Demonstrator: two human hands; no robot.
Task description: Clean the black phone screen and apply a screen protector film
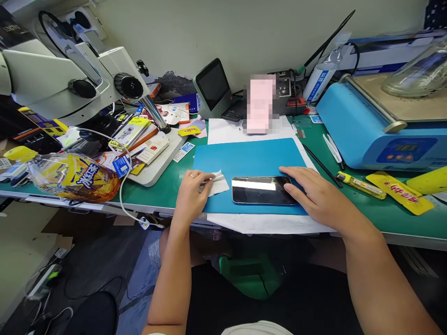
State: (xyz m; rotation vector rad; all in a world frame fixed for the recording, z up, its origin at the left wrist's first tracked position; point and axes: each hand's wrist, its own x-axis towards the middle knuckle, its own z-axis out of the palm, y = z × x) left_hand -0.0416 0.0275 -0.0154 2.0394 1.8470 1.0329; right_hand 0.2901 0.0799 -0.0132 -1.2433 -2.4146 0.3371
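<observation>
A black smartphone (pixel 263 190) lies face up on a blue mat (pixel 244 156), its glossy screen catching light. At its right end is my right hand (pixel 310 193), thumb and fingers apart at the phone's edge and nothing gripped. Left of the phone, my left hand (pixel 193 193) pinches a small white wipe (pixel 219 184) that rests on the mat's left part. White paper (pixel 258 223) shows beneath the mat's front edge.
A microscope (pixel 87 83) and a tea bottle (pixel 73 177) stand at the left among cards and packets. Behind the mat are a small display (pixel 213 88) and a pink blurred item (pixel 261 104). Rightward are tweezers (pixel 333 150), a yellow packet (pixel 400 191) and a blue machine (pixel 384 135).
</observation>
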